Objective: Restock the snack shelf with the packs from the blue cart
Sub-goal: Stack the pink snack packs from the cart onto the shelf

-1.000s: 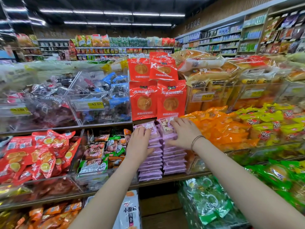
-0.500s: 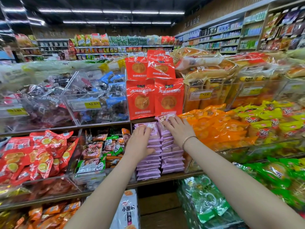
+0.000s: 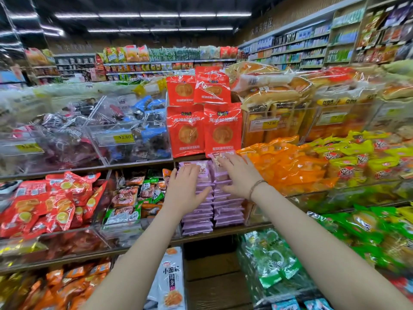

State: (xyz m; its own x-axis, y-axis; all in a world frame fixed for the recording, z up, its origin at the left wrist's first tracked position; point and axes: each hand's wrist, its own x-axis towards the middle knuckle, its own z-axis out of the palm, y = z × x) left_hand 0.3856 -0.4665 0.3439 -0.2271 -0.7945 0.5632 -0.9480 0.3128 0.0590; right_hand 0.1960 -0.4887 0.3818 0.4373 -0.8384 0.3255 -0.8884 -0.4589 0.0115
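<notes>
Squaring up two tall stacks of purple snack packs [image 3: 197,220] on the middle shelf [image 3: 257,227], between the clear bin of mixed packets [image 3: 125,204] and the heap of orange packs [image 3: 288,168]

Laying the left hand [image 3: 186,193] flat on the left stack, fingers straight and close together, gripping nothing

Spreading the right hand [image 3: 240,175], wearing a bracelet [image 3: 257,186] at the wrist, over the right stack, fingers extended and pressing on the topmost pack [image 3: 218,157], curling round nothing

Pressing on a top pack apparently lying askew and reaching up against the bottom edge of the red bread packs [image 3: 221,133] above

Risking, from here, that glossy top pack sliding forward off the stack on lifting the palm away

Risking too a sideways lean or a forward spill of either stack, both looking tall, narrow and unsupported at the front, under uneven pressing

Possibly also nudging the red bread packs out of their row by pushing upward

Not showing the blue cart anywhere in this view, so leaving the number of packs waiting impossible to tell
</notes>
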